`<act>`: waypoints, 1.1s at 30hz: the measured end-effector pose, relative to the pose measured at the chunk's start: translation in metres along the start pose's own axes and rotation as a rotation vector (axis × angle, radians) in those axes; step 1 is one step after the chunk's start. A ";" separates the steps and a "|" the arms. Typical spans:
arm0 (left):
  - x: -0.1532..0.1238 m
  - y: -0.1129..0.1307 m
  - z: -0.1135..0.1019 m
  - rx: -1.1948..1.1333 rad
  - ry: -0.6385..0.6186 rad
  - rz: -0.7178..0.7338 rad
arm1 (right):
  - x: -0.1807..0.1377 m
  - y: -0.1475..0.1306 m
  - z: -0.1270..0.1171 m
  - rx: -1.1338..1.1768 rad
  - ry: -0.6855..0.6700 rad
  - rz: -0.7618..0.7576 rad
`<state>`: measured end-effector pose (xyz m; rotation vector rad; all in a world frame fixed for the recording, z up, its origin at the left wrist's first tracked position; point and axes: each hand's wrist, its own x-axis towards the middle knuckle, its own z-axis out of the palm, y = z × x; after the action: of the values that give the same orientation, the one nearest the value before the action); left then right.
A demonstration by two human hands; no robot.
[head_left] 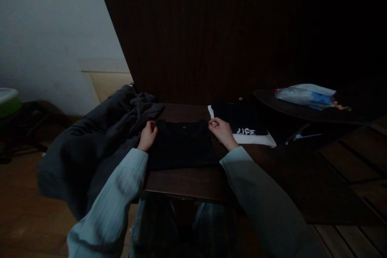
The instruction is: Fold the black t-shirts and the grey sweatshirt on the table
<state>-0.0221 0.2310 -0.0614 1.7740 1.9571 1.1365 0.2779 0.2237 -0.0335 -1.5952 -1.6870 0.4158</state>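
Observation:
A black T-shirt (183, 147) lies folded into a rough rectangle on the dark wooden table (184, 182), its neckline along the far edge. My left hand (148, 135) pinches the shirt's far left corner. At the far right corner, my right hand (222, 131) pinches the cloth between thumb and fingers. Just beyond my right hand lies a folded black-and-white garment (248, 123) with white lettering. Dark grey clothing (99, 141) is heaped to the left of my left hand and hangs over the table's side.
A dark wooden panel (211, 36) rises behind the table. On the right, a rounded dark surface (266, 105) carries a blue-and-clear plastic package (308, 96). A green and white container (9, 105) stands at the far left. The room is dim.

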 end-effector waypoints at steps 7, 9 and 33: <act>0.001 -0.004 -0.001 -0.043 0.011 0.072 | -0.010 -0.009 0.013 0.083 0.091 -0.219; 0.000 -0.003 0.000 -0.062 -0.023 0.097 | -0.014 -0.015 0.017 0.111 0.005 -0.306; -0.005 0.007 -0.002 0.000 -0.073 0.113 | -0.011 -0.011 0.013 0.076 -0.007 -0.181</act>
<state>-0.0175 0.2247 -0.0568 1.9197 1.8354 1.0896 0.2606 0.2149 -0.0378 -1.3748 -1.7818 0.3900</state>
